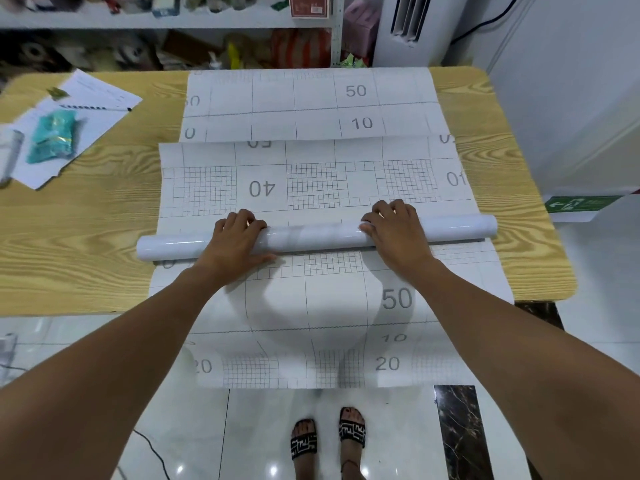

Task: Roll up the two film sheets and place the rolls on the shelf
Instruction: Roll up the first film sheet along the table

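A white, glossy film roll [311, 237] lies crosswise on the wooden table [86, 237]. It is wound from the upper film sheet [263, 157], whose gridded backing with a "40" still lies flat beyond the roll. My left hand [239, 240] grips the roll left of its middle, fingers curled over its far side and thumb along the near side. My right hand [394, 233] holds it the same way further right. The lower film sheet [311, 98] lies flat underneath, reaching from the table's far edge to the near edge, where it hangs over.
A shelf [173, 22] full of goods stands behind the table. Papers [97, 98], a pen and a teal packet [52, 136] lie at the table's left. A white standing unit [405, 29] is at the back right. My sandalled feet stand on the tiled floor.
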